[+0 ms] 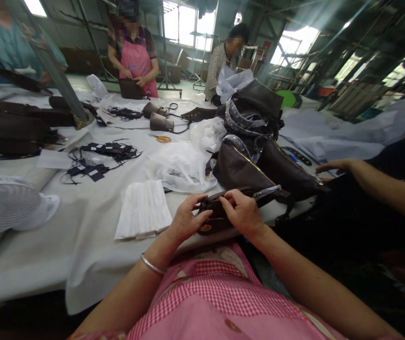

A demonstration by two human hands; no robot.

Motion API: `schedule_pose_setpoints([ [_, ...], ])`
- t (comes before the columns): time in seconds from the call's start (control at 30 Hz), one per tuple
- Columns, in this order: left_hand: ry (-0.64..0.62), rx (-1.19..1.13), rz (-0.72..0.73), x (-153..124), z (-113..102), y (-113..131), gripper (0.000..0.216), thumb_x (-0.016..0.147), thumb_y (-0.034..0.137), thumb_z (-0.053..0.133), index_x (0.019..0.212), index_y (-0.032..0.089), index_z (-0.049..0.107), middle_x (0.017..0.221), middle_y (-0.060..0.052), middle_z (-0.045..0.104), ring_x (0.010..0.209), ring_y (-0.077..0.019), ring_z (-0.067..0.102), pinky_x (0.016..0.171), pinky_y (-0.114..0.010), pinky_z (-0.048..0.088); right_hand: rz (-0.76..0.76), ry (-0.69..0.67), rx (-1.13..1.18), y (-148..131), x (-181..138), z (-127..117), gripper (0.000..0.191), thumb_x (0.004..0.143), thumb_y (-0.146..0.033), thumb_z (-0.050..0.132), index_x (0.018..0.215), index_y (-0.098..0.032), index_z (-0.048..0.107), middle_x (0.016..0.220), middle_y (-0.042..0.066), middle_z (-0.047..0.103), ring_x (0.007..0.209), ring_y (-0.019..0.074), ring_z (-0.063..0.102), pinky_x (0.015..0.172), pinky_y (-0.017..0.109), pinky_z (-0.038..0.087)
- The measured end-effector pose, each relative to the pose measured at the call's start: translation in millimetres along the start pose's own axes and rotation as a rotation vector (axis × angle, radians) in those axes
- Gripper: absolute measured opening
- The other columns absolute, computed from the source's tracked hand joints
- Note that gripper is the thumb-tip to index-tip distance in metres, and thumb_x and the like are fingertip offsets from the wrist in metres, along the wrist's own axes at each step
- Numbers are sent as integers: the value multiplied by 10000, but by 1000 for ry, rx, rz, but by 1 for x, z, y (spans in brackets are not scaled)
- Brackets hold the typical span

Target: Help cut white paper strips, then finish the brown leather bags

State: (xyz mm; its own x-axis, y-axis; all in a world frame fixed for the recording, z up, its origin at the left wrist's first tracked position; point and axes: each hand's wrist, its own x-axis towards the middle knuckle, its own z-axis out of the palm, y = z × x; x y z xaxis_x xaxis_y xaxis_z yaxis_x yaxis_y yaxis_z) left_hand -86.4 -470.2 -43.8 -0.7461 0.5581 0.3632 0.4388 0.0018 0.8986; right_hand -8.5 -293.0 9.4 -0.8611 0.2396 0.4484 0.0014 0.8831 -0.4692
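A small dark brown bag [220, 227] with a zipper along its top lies at the table's near edge, close to my body. My left hand [187, 217] grips its left end, thumb on the front and fingers behind. My right hand [243, 212] is closed on the top edge near the zipper, its thumb and forefinger pinching there. Whatever sits between those fingertips is too small to make out. A round tan mark shows low on the bag's front. Left of my left hand rests a stack of white folded strips [144, 208].
Larger dark bags [238, 167] are heaped at the right, beside crumpled white plastic [184, 163]. Black tags [99, 158], yellow-handled scissors [163, 138] and a white fan [7, 205] are on the table [92, 212]. A co-worker's arm [372, 182] reaches in from the right; several people stand around.
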Motion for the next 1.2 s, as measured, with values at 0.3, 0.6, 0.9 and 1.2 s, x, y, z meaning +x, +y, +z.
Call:
schedule_pose_setpoints([
  [0.3, 120, 90, -58, -26, 0, -8, 463, 806, 280, 724, 1241, 228, 572, 1178, -79, 614, 1070, -220, 619, 854, -390, 590, -295, 160, 60, 17, -8, -6, 143, 884, -197, 575, 997, -175, 659, 919, 96, 685, 852, 210, 651, 814, 344, 525],
  [0.6, 146, 127, 70, -9, 8, 4, 450, 792, 288, 741, 1211, 217, 594, 1128, -77, 612, 1023, -202, 623, 826, -356, 602, -341, 41, 53, 5, -7, -10, 113, 887, -173, 561, 949, -184, 655, 849, 75, 672, 829, 209, 640, 801, 341, 522],
  [0.9, 240, 204, 136, -7, 16, 5, 199, 833, 211, 683, 1031, 199, 670, 947, -47, 658, 880, -168, 633, 805, -321, 562, -212, -33, 193, 3, -18, 2, 220, 902, -204, 542, 1084, -167, 661, 921, 83, 711, 869, 213, 667, 829, 352, 519],
  [1.2, 239, 192, 150, -5, 16, 7, 136, 834, 190, 665, 970, 200, 669, 896, -39, 642, 848, -165, 615, 783, -307, 522, 678, -250, 1253, -37, -24, -3, 488, 768, -329, 704, 1207, -156, 578, 687, -30, 607, 394, 42, 355, 386, 201, 256],
])
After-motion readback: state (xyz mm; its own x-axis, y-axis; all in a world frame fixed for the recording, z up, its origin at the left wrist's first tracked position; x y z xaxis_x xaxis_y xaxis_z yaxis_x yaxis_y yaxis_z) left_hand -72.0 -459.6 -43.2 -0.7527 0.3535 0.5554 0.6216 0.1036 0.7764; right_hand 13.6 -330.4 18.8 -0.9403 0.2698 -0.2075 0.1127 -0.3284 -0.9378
